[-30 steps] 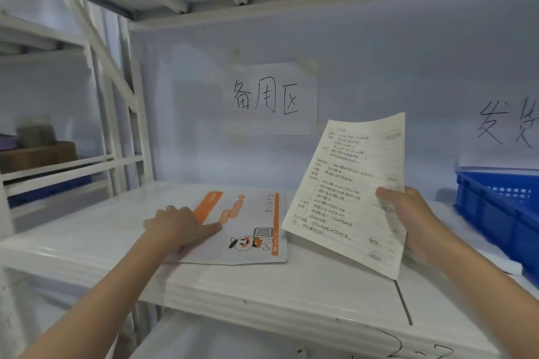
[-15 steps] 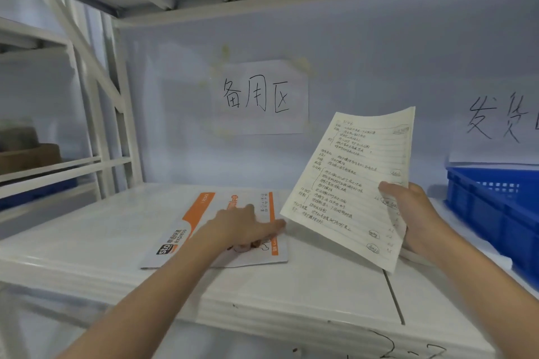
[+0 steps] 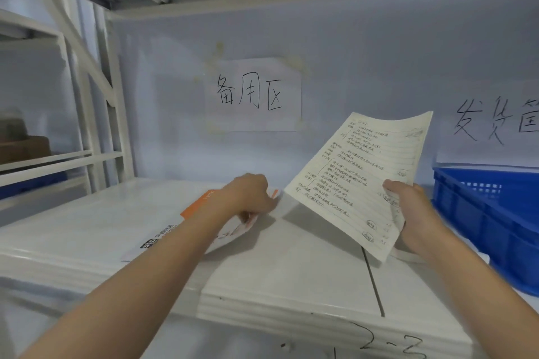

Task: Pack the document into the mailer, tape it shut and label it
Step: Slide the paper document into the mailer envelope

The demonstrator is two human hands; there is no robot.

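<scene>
Hands are at work over a white metal shelf [image 3: 291,265] inside a shelving unit. Over the last second the left hand [image 3: 248,198] has slid from the near left part of the mailer [image 3: 163,237] across to its far right corner, at about one o'clock from the mailer's centre. Its fingers are now curled at that edge, which appears to lift a little off the shelf; whether they truly pinch it is blurred, so the exact grip is hard to tell. The mailer, white with an orange stripe and a black logo, lies otherwise flat, partly hidden under the left forearm. It looks closed, and nothing can be seen inside it.

The right hand [image 3: 414,213] grips the document [image 3: 358,178], a lined sheet covered in handwriting, by its lower right edge. The sheet is in the air, tilted, at three o'clock from the mailer and apart from it, much as it was a second ago.

As a judgement, the left hand is finding the mailer's opening so the sheet can go in; packing, taping and labelling are all still to do.

A blue plastic crate [image 3: 481,227] stands at the far right of the shelf; its contents are out of sight. Two handwritten paper signs [image 3: 253,93] hang on the back wall
</scene>
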